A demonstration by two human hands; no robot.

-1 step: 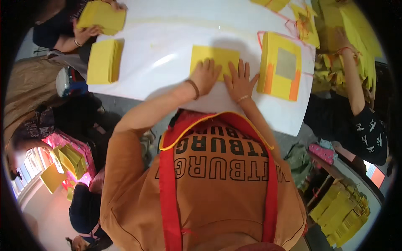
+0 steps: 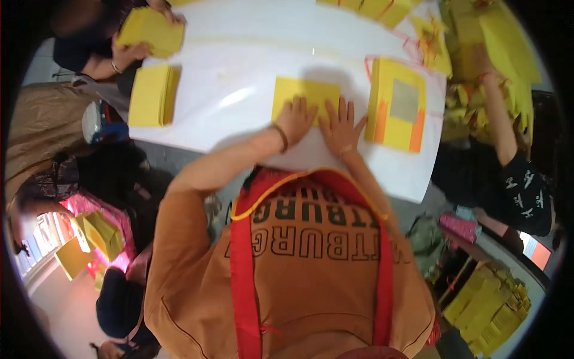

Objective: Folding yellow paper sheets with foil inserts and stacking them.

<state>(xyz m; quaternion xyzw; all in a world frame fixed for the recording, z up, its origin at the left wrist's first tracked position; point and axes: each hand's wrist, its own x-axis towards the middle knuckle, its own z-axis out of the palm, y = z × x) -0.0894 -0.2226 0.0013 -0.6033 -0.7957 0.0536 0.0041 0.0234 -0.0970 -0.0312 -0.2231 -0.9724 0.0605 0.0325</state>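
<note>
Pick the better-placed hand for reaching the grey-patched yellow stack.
Right, I'd judge: the right hand, fingers spread, lies between the left hand and the grey-patched yellow stack, so nearer it.

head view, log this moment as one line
left hand: on yellow sheet | right hand: at sheet's right edge | rightward: yellow stack | surface: white table

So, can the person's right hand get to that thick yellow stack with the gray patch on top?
Most likely yes: the right hand lies spread partly over the yellow sheet, the thick yellow stack is just to its right, and nothing seems to block the small gap between.
</note>
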